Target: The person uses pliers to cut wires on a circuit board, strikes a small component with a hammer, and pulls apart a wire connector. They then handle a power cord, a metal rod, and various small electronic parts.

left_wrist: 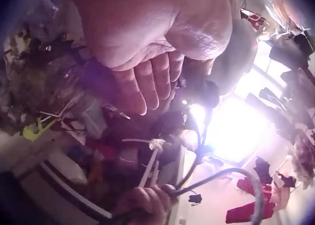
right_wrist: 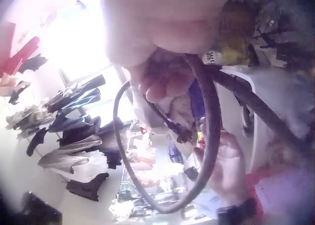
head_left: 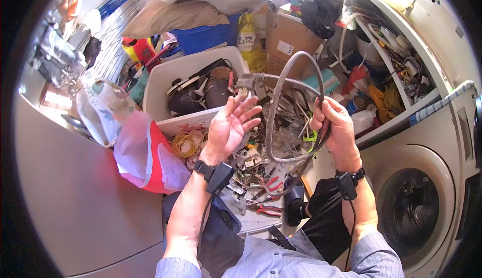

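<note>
A thick grey power cord [head_left: 273,122] hangs in a large loop from my right hand [head_left: 334,125], whose fingers curl round it. The right wrist view shows the cord's loop [right_wrist: 212,121] close below those fingers. At the cord's other end, its grey plug [head_left: 246,83] sits right at the fingertips of my left hand [head_left: 228,132], prongs towards them. That hand is palm up with fingers loosely extended, as the left wrist view shows of its fingers [left_wrist: 145,84].
Beneath the hands, small parts, wires and red-handled pliers [head_left: 266,210] lie scattered. A white bin [head_left: 160,87] with dark items stands behind the left hand. Around are a cardboard box [head_left: 291,37], a red-and-white bag [head_left: 150,152], a washing machine [head_left: 391,162] and a crowded shelf [head_left: 401,92].
</note>
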Demonstrator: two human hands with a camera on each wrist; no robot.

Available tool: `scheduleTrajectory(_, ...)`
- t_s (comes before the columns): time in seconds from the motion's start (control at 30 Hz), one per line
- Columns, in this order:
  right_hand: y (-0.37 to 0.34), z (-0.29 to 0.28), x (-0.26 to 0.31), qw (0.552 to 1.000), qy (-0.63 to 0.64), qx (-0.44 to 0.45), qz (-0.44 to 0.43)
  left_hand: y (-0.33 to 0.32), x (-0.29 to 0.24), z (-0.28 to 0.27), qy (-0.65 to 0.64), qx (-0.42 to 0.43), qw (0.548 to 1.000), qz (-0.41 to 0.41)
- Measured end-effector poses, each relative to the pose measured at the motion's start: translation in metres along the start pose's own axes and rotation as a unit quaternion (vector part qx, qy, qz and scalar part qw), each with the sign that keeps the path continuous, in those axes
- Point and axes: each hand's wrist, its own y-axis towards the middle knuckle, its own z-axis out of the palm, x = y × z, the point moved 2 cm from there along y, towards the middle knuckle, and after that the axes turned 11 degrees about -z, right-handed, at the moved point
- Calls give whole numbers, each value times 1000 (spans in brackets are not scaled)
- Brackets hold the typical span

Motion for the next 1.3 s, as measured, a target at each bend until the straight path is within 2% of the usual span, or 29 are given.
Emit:
scheduleTrajectory(0.03, 0, -1, -8, 999, 8, 0, 34, -1, -5, 0, -15, 2, 1000, 15)
scheduleTrajectory(0.13, 0, -2, -30, 998, -9, -3, 61, -11, -19, -2, 13, -31, 997, 66)
scheduleTrajectory(0.4, -3, 0, -60, 982, -94, -29, 160, -50, -36, -9, 43, -45, 994, 90)
scheduleTrajectory(0.53, -5, 7, -71, 980, -95, -22, 171, -58, -40, -21, 46, -45, 993, 100)
scheduleTrajectory(0.7, -5, 14, -71, 977, -110, -25, 179, -66, -44, -21, 62, -85, 990, 98)
scheduleTrajectory(0.8, -4, 22, -63, 985, -110, -13, 135, -66, -34, -29, 23, -164, 984, 67)
scheduleTrajectory(0.83, -4, 28, -58, 988, -115, -13, 103, -65, -25, -28, 25, -241, 969, 57)
scheduleTrajectory(0.9, -5, 43, -44, 985, -165, 6, 43, -68, -3, -35, 68, -326, 942, 23)
scheduleTrajectory(0.97, -9, 50, -38, 982, -186, 19, 16, -72, 19, -30, 133, -307, 942, 7)
scheduleTrajectory(1.0, -12, 56, -35, 968, -248, 25, -30, -74, 26, -27, 189, -302, 934, 15)
scheduleTrajectory(1.03, -16, 63, -32, 948, -309, 31, -77, -75, 35, -24, 270, -314, 909, 46)
scheduleTrajectory(1.1, -25, 77, -32, 938, -333, 23, -94, -78, 34, -18, 366, -318, 871, 81)
scheduleTrajectory(1.13, -29, 83, -31, 926, -357, 16, -120, -80, 31, -6, 367, -319, 870, 80)
scheduleTrajectory(1.2, -31, 87, -30, 898, -410, 12, -159, -85, 21, 18, 435, -364, 797, 206)
scheduleTrajectory(1.23, -32, 89, -31, 898, -410, 12, -160, -84, 22, 21, 435, -364, 797, 206)
scheduleTrajectory(1.3, -36, 97, -30, 865, -457, 2, -205, -86, 19, 29, 498, -379, 717, 309)
